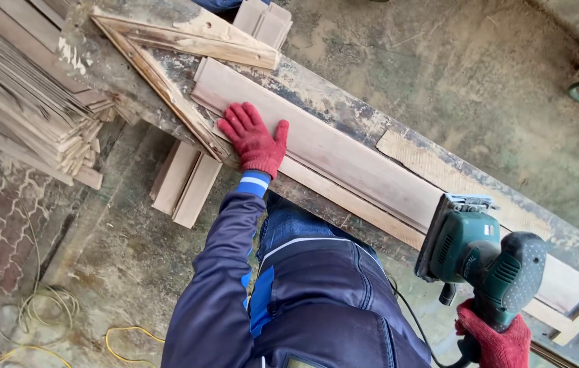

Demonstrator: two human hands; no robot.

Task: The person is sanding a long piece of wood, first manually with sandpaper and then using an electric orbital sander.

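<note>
A long pale wooden plank (344,153) lies along a worn workbench (344,112). My left hand (254,140), in a red glove, presses flat on the plank's left end with fingers spread. My right hand (497,337), also red-gloved, grips the handle of a green and black electric sander (480,255). The sander's flat base rests on the plank near its right end. A black cord (409,317) hangs down from the sander.
A stack of thin wooden boards (27,95) stands at the left. Two short boards (184,180) lean under the bench. A wooden frame corner (173,51) lies on the bench's left end. Yellow cable (122,337) coils on the dusty floor.
</note>
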